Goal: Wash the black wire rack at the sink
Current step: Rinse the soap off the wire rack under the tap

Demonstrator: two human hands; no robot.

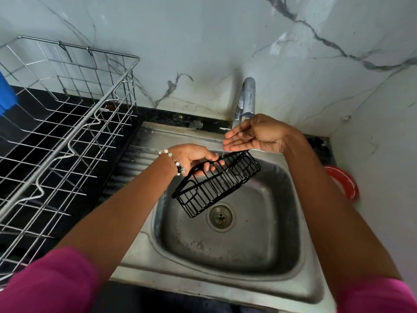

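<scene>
The black wire rack [217, 182] hangs tilted over the steel sink [228, 242], above the drain. My left hand [196, 158], with a beaded bracelet on the wrist, grips the rack's upper rim, fingers curled around the wire. My right hand [252, 134] is held flat with straight fingers under the spout of the chrome tap [246, 98], just above the rack's far end. A thin stream of water falls from the fingertips onto the rack.
A large silver wire dish rack [67, 123] stands on the black counter to the left. Beside its left edge is a blue object [6, 96]. A red bowl [344, 181] sits at the right of the sink. Marble-patterned wall behind.
</scene>
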